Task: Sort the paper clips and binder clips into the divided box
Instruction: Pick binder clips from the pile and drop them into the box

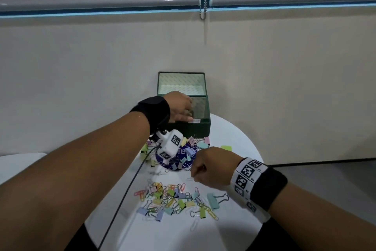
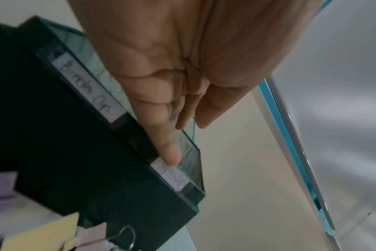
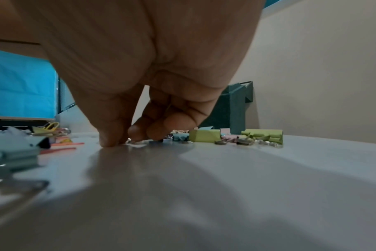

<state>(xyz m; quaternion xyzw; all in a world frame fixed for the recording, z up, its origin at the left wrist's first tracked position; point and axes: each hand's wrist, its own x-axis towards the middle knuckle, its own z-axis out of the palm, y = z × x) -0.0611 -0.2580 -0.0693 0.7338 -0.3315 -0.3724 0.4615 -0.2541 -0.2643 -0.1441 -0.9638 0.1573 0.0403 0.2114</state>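
Note:
The dark green divided box (image 1: 193,128) stands at the table's far edge, its two compartments side by side. My left hand (image 1: 190,113) hovers over the near compartment with its fingers straight and nothing visible in them. In the left wrist view the thumb lies along the rim by a "Binder Clip" label (image 2: 88,90). My right hand (image 1: 193,175) is down on the table, thumb and fingers pinching a small silver paper clip (image 3: 133,142). A mixed pile of pastel paper clips and binder clips (image 1: 173,198) lies in front of it.
A second heap of binder clips sits on a purple disc (image 1: 184,165) just before the box. A black cable (image 1: 130,185) runs across the left of the round white table (image 1: 240,143). A large teal binder clip (image 1: 213,201) lies right of the pile.

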